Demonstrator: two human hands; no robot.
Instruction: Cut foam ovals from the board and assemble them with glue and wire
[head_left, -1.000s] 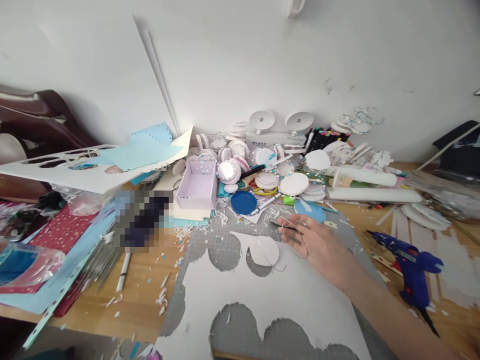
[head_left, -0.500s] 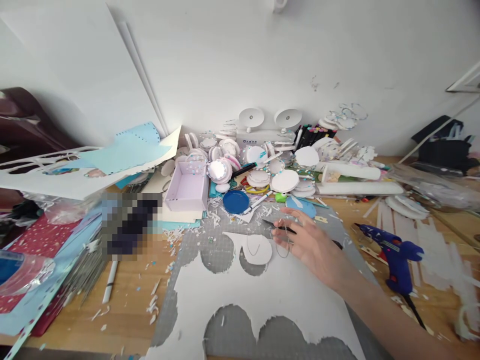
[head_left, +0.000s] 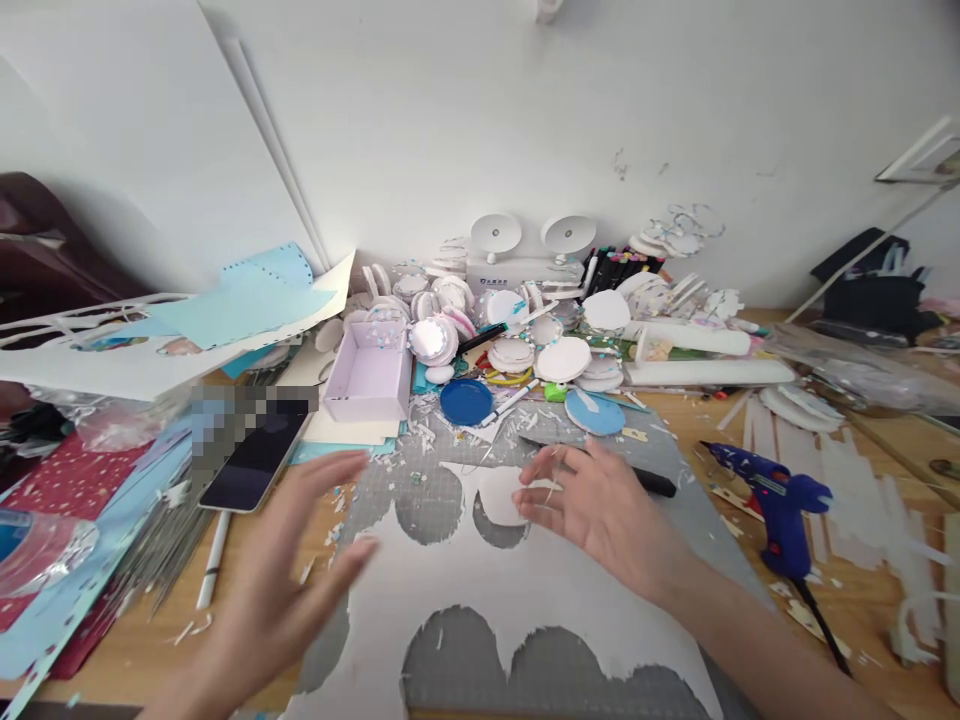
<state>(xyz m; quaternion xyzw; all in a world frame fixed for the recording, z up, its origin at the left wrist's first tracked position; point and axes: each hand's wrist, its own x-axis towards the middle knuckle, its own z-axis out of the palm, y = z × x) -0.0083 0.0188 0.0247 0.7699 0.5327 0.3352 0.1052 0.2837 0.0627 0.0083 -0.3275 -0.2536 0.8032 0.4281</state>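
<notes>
My right hand (head_left: 592,500) is above the mat with its fingers curled around a thin wire (head_left: 480,460), which loops past the fingertips; part of it is hidden. Under that hand lies a craft knife with a black handle (head_left: 654,482), its blade pointing left. A white disc (head_left: 501,497) sits just left of my right fingertips, over a white sheet (head_left: 480,575) with several round cut-outs. My left hand (head_left: 289,570), slightly blurred, is over the mat's left edge, thumb and fingers apart and nothing between them.
On the grey cutting mat (head_left: 367,500) are paper scraps and a blue lid (head_left: 466,402). Behind stand a lilac box (head_left: 367,405) and piled white discs (head_left: 566,358). A blue glue gun (head_left: 784,500) lies right; a phone (head_left: 251,460) and bundled wires (head_left: 176,535) lie left.
My left hand has come into view from the lower left. My right hand has shifted slightly down and left with the wire, uncovering more of the knife's handle.
</notes>
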